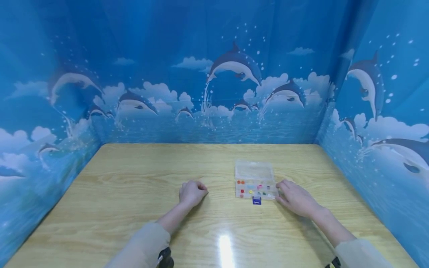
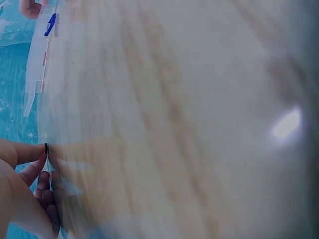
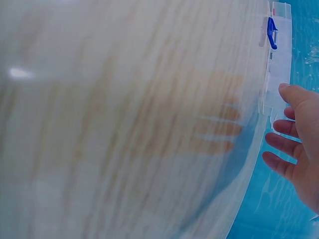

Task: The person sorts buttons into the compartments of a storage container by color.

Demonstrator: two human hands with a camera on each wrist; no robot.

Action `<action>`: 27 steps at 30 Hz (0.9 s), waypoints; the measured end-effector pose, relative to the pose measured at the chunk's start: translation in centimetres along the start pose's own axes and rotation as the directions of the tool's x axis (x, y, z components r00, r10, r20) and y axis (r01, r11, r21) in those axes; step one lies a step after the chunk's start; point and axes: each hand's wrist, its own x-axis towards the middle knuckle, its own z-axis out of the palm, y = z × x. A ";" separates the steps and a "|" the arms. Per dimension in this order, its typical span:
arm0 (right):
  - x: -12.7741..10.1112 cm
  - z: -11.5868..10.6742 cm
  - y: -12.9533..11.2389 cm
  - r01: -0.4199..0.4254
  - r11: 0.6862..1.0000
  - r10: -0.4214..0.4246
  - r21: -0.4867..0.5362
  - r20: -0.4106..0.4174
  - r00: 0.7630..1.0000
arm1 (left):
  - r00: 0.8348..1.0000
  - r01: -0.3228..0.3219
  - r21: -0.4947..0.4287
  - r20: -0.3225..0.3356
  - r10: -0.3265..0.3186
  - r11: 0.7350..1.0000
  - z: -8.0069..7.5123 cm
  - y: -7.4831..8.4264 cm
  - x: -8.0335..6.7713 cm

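A clear plastic compartment box [image 1: 256,190] lies on the table with its lid [image 1: 254,170] raised at the back and a blue clasp [image 1: 256,200] at the front. Small colourful pieces [image 1: 242,191] sit in its compartments. To the left of the box, my left hand [image 1: 192,192] pinches a small dark piece [image 2: 46,148] between thumb and fingertip, low over the table; its kind is too small to tell. My right hand [image 1: 298,199] is at the right end of the box, thumb near the front corner, its other fingers loosely extended in the right wrist view.
The wooden table [image 1: 140,163] has a bright light reflection [image 1: 226,249] near its front. Blue curtains with printed dolphins [image 1: 234,67] enclose the back and both sides.
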 end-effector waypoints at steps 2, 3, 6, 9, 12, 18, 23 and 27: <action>0.0 0.0 -0.1 -0.005 1.000 0.005 -0.001 0.004 1.000 | 1.000 -0.001 0.006 0.006 0.001 1.000 0.0 0.0 0.0; 0.0 0.0 -0.1 -0.008 1.000 0.008 0.000 0.007 1.000 | 1.000 0.000 0.010 0.009 0.000 1.000 0.0 0.0 -0.1; 0.0 -0.1 -0.2 -0.017 1.000 0.017 0.001 0.014 1.000 | 1.000 -0.010 0.029 0.013 0.010 1.000 0.0 0.0 -0.1; 0.0 -0.2 -0.3 -0.019 1.000 0.019 0.000 0.018 1.000 | 1.000 -0.020 0.042 0.016 0.019 0.999 -0.1 0.0 -0.1; 0.0 -0.3 -0.2 -0.011 1.000 0.011 -0.006 0.012 1.000 | 0.999 -0.026 0.046 0.024 0.025 0.999 -0.1 0.0 -0.1; 0.1 -0.3 -0.2 0.006 1.000 -0.006 -0.008 -0.007 1.000 | 0.999 -0.018 0.027 0.040 0.017 0.999 -0.2 0.0 0.1; 0.0 -0.3 -0.2 0.004 1.000 -0.004 -0.007 -0.005 1.000 | 0.999 -0.020 0.032 0.039 0.018 0.999 -0.2 0.0 0.1; 0.0 -0.4 -0.3 0.013 1.000 -0.013 -0.016 -0.013 1.000 | 0.999 -0.017 0.010 0.042 0.017 1.000 -0.3 0.1 0.2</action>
